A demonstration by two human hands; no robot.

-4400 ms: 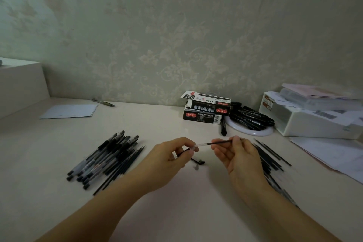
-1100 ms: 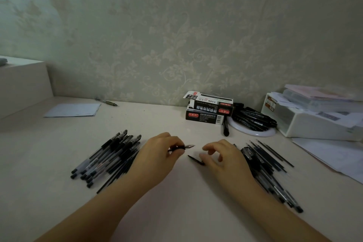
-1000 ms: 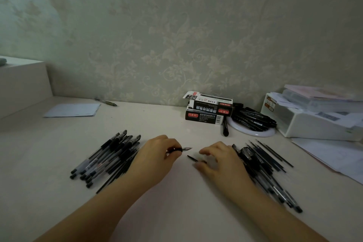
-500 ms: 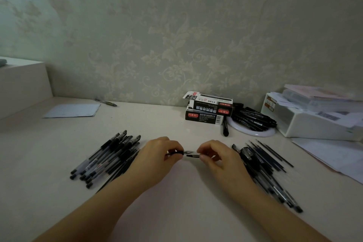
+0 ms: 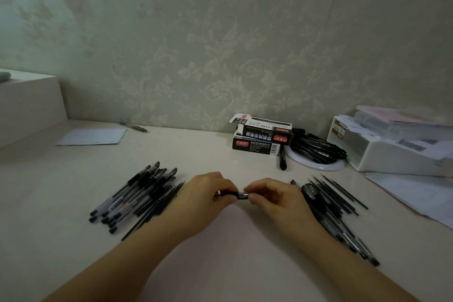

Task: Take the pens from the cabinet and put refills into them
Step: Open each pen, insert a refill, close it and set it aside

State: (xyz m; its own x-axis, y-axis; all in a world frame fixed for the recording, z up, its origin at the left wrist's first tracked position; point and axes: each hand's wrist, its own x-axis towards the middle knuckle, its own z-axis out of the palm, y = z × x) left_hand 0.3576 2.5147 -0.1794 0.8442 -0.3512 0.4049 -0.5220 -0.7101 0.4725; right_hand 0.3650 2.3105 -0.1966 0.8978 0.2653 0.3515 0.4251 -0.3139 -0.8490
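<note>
My left hand (image 5: 204,200) and right hand (image 5: 274,200) pinch 1 pen (image 5: 232,194) between fingertips above the desk (image 5: 220,265), 2 pen piles flanking my fingers.

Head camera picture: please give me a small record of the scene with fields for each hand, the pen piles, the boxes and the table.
left hand: grips one end of a black pen above the table
right hand: pinches the other end of the same pen
left pile: pens and thin refills lying beside the left hand
right pile: pens and refills beside the right hand
boxes: two stacked, near the wall
white dish: holds more black pens
table: pale surface
</note>
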